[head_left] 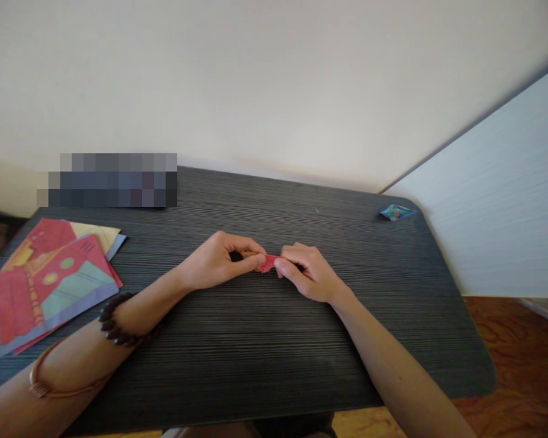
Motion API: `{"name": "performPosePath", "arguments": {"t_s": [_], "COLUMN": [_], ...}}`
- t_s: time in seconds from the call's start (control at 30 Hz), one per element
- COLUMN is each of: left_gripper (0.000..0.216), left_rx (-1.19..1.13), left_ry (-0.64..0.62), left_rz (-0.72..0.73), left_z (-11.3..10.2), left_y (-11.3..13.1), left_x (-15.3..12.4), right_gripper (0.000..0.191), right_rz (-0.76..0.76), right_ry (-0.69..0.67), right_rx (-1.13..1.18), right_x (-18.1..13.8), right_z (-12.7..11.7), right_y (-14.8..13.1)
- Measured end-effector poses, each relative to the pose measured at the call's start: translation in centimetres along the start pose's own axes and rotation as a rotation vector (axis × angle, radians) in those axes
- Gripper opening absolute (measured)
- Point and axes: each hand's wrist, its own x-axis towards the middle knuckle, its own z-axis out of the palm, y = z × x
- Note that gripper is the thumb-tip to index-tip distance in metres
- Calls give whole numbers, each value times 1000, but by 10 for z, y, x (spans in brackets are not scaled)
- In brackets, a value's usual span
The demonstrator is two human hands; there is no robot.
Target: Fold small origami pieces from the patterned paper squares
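A small folded piece of red paper (269, 262) lies between my two hands at the middle of the dark striped table (265, 353). My left hand (219, 260) pinches its left end with curled fingers. My right hand (307, 271) pinches its right end, fingers bent and pressed together. Most of the paper is hidden by my fingertips. Both hands rest on the table top. My left forearm wears a dark bead bracelet (119, 325) and a thin copper bangle (50, 380).
A stack of colourful patterned paper sheets (45, 280) lies at the table's left edge. A small blue folded paper piece (396, 212) sits at the far right corner. A blurred dark object (112, 180) stands at the back left by the wall. Wooden floor shows on the right.
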Motion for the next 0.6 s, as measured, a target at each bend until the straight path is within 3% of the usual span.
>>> {"name": "performPosePath", "arguments": {"t_s": [0.23, 0.6], "left_gripper": [24, 31], "left_rx": [63, -122], "left_ry": [-21, -140], "left_rz": [97, 53], "left_z": [1, -4], "left_y": [0, -4], "left_x": [-1, 0], "right_gripper": [39, 44], "right_rz": [-1, 18], "right_ry": [-45, -3], "right_rx": [-14, 64], "right_x": [1, 1], "right_z": [2, -1], "right_y": [1, 3]}}
